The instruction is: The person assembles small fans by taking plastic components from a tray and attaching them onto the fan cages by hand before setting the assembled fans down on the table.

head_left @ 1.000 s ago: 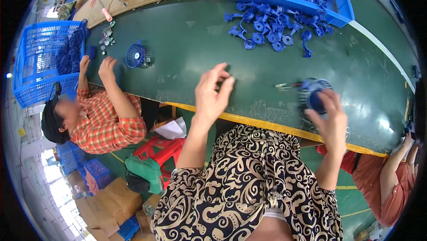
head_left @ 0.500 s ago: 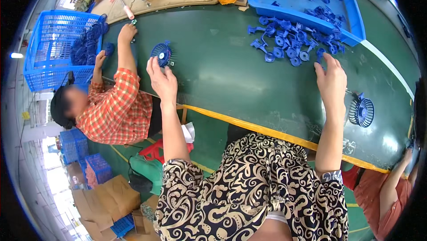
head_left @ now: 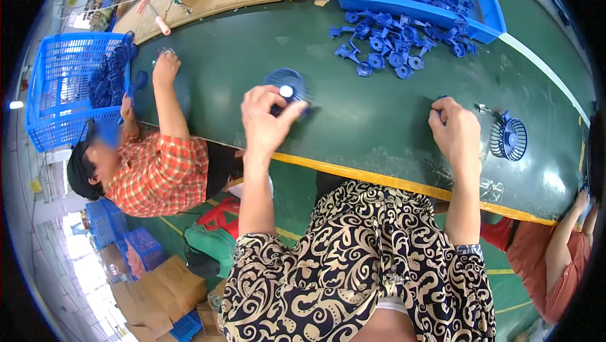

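My left hand [head_left: 266, 118] grips a round, slatted blue fan housing [head_left: 289, 79] with a white hub, thumb and fingers closed at its near edge. The housing is slightly blurred, over the green table. In my right hand [head_left: 456, 129] the fingers are curled round a small blue plastic bracket [head_left: 442, 98], mostly hidden by them. Right of that hand lies another slatted blue fan housing [head_left: 509, 137], with a small metal-and-wire piece [head_left: 483, 109] beside it. Beyond both hands is a loose heap of blue plastic brackets [head_left: 396, 58].
A blue tray [head_left: 404, 9] with more brackets stands at the far right. At left, a co-worker in a checked shirt [head_left: 165, 175] reaches over the table [head_left: 353, 115] beside a blue basket [head_left: 53, 99] of round blue parts. Another person's sleeve [head_left: 527, 266] shows at right.
My left hand has taken hold of the fan housing and brought it right. My right hand has picked up a bracket by the heap and drawn it nearer. The view has shifted slightly.
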A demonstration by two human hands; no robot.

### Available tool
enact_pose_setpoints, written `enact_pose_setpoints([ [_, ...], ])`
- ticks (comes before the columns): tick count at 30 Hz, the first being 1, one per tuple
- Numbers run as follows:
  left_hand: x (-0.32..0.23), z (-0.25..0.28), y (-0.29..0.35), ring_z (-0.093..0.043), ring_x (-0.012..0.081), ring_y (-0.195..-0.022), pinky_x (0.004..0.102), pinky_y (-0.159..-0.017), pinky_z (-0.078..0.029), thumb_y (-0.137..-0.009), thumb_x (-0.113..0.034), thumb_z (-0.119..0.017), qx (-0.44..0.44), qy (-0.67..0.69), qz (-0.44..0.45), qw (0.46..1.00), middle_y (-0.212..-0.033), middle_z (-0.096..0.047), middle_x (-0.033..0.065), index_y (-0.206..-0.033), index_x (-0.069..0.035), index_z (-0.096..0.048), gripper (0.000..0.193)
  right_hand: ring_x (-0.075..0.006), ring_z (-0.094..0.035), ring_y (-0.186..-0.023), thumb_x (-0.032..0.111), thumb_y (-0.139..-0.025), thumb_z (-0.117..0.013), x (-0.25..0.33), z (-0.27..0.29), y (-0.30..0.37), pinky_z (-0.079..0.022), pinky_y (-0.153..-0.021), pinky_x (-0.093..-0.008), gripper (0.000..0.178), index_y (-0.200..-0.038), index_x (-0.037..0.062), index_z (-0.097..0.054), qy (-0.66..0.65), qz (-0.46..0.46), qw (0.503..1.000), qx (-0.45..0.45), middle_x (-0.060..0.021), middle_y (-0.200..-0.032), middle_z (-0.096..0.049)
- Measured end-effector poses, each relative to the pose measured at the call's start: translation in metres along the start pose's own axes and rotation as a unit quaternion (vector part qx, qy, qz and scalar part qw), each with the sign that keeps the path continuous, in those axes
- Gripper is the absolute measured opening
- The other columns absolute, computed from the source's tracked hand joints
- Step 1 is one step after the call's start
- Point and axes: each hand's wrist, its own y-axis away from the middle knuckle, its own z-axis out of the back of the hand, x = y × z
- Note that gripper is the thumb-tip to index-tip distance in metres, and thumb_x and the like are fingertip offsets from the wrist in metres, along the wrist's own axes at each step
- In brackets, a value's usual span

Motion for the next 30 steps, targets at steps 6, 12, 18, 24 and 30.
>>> enact_pose_setpoints([
  [6, -0.074, -0.031, 0.008, -0.058, 0.0381, -0.127, 0.0472, -0.105, -0.050, -0.062, -0.029, -0.098, 0.088, 0.084, -0.020, 0.992, -0.143, -0.053, 0.0179, -0.111, -0.008, -0.061, 0.064, -0.0287, -0.067, -0.065, 0.002, -0.091, -0.063, 0.006, -0.003, 0.017, -0.054, -0.066, -0.0378, 0.039, -0.130, 0.0072, -0.064, -0.114, 0.048, 0.988, -0.089, -0.0148, -0.090, -0.076],
  [12, -0.087, -0.016, 0.000, -0.058, 0.0361, -0.127, 0.0478, -0.111, -0.043, -0.066, -0.021, -0.093, 0.165, 0.052, -0.033, 0.984, -0.132, -0.063, 0.0163, -0.145, -0.007, -0.053, 0.090, -0.0115, -0.059, -0.061, -0.003, -0.094, -0.060, -0.008, -0.016, 0.037, -0.051, -0.062, -0.0309, 0.049, -0.143, 0.0056, -0.056, -0.306, -0.043, 0.950, -0.039, -0.0126, -0.105, -0.079],
  [18, -0.064, -0.004, 0.008, -0.062, 0.0312, -0.100, 0.0470, -0.096, -0.045, -0.077, -0.015, -0.083, 0.145, -0.060, -0.022, 0.987, -0.086, -0.068, 0.0067, -0.122, -0.004, -0.067, 0.048, -0.0233, -0.066, -0.079, 0.003, -0.091, -0.072, -0.013, -0.014, 0.039, -0.054, -0.074, -0.0350, 0.047, -0.137, 0.0109, -0.063, -0.112, -0.008, 0.982, -0.151, -0.0119, -0.112, -0.070],
  [24, -0.067, -0.015, 0.011, -0.062, 0.0301, -0.077, 0.0448, -0.081, -0.049, -0.083, -0.015, -0.080, 0.113, -0.046, 0.042, 0.992, -0.072, -0.066, 0.0076, -0.104, -0.005, -0.074, 0.024, -0.0311, -0.066, -0.097, 0.009, -0.089, -0.078, -0.026, -0.015, 0.044, -0.054, -0.082, -0.0406, 0.035, -0.124, 0.0098, -0.071, -0.028, 0.002, 0.984, -0.173, -0.0128, -0.117, -0.063],
  [30, -0.077, -0.021, 0.014, -0.063, 0.0292, -0.066, 0.0426, -0.064, -0.050, -0.089, -0.016, -0.076, 0.159, 0.072, 0.097, 0.980, -0.068, -0.067, 0.0089, -0.100, -0.005, -0.076, 0.015, -0.0249, -0.063, -0.078, 0.005, -0.089, -0.077, -0.030, -0.002, 0.048, -0.053, -0.072, -0.0368, 0.030, -0.118, 0.0032, -0.071, -0.054, -0.001, 0.990, -0.131, -0.0135, -0.107, -0.063],
])
